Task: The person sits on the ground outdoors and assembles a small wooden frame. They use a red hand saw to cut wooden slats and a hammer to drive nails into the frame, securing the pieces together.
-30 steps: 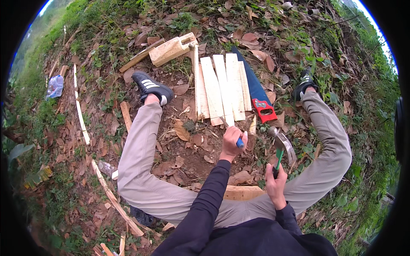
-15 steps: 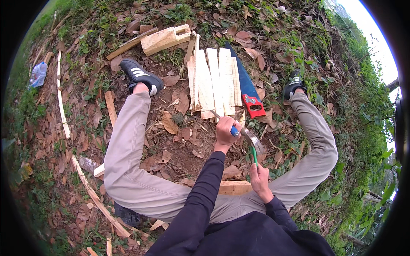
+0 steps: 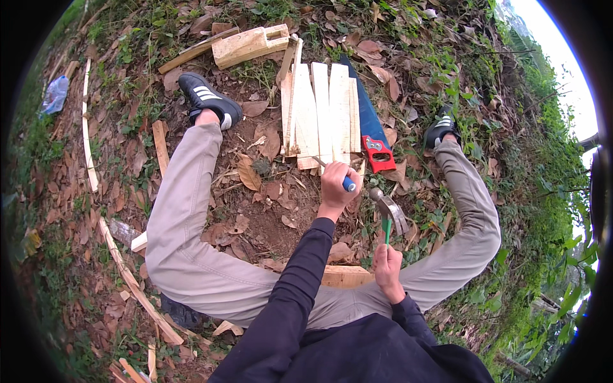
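Observation:
My left hand (image 3: 338, 187) is closed around a blue-handled chisel (image 3: 349, 184). Its thin metal blade slants toward the near end of the pale wooden boards (image 3: 322, 121), which lie side by side on the ground; whether the tip touches wood is too small to tell. In my right hand (image 3: 387, 268) is a claw hammer (image 3: 388, 207), gripped by its green handle. The hammer's head is raised to the right of the chisel's butt, apart from it. Just right of the boards lies a handsaw (image 3: 378, 153) with a red handle and blue blade.
A notched wood block (image 3: 249, 48) lies beyond the boards at the far left. Between my legs is a wooden beam (image 3: 345, 276). Long thin strips (image 3: 131, 281) and a clear plastic bag (image 3: 55, 96) lie to the left. Dry leaves and grass cover much of the ground.
The hammer head has drawn back from the chisel's butt, widening the gap between them. My left hand still grips the chisel near the boards. The whole view has shifted slightly.

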A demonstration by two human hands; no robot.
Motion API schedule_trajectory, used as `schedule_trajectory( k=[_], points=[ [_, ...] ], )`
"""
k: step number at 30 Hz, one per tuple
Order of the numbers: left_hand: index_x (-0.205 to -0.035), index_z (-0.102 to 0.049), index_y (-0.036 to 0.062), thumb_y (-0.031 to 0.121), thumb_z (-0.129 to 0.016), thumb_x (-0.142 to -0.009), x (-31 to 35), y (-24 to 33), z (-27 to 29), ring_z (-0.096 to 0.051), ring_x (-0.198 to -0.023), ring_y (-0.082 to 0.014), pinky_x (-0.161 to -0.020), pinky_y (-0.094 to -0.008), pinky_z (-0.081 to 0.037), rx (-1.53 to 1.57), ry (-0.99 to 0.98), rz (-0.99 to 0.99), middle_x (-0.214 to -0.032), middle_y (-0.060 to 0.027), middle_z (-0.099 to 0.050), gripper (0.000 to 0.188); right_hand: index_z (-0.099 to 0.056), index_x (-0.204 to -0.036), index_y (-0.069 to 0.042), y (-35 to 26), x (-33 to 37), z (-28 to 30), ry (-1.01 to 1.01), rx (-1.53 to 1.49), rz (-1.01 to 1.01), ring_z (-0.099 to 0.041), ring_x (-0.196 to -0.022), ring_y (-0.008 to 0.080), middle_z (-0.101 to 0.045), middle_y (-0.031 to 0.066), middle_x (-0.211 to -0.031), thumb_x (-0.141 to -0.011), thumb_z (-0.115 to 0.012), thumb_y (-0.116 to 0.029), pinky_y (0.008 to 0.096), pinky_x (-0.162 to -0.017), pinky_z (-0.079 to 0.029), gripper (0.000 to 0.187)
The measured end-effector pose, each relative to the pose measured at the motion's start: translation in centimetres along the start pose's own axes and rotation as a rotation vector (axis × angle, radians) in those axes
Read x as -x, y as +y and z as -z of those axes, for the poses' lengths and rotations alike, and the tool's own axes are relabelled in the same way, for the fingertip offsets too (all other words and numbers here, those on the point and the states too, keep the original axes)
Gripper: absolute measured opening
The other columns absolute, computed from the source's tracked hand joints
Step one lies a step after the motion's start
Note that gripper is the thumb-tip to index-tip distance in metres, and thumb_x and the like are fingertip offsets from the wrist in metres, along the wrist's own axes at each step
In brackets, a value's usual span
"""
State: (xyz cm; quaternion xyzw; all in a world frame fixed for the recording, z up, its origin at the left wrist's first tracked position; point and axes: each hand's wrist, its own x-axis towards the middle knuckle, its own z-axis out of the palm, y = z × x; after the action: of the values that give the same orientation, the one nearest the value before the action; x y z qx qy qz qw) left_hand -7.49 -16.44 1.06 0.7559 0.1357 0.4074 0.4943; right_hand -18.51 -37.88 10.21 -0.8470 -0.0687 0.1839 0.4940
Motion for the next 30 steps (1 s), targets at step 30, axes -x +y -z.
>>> schedule_trajectory(
  k=[30],
  points=[
    [-0.061, -0.044, 0.0037, 0.0, -0.062, -0.072, -0.6, -1.0, 0.0, -0.05, -0.055, -0.0341, -0.053, -0.0423, -0.042, 0.023, 0.043, 0.006, -0.059, -0.014, -0.047, 0.022, -0.053, -0.077, -0.001, -0.8, -1.2, -1.7, -0.043, -0.113, 0.218, -0.04, -0.047, 0.0185, -0.049, 0.0071, -0.057, -0.107, -0.051, -0.031, 0.0359, -0.047, -0.035, 0.042]
  ],
)
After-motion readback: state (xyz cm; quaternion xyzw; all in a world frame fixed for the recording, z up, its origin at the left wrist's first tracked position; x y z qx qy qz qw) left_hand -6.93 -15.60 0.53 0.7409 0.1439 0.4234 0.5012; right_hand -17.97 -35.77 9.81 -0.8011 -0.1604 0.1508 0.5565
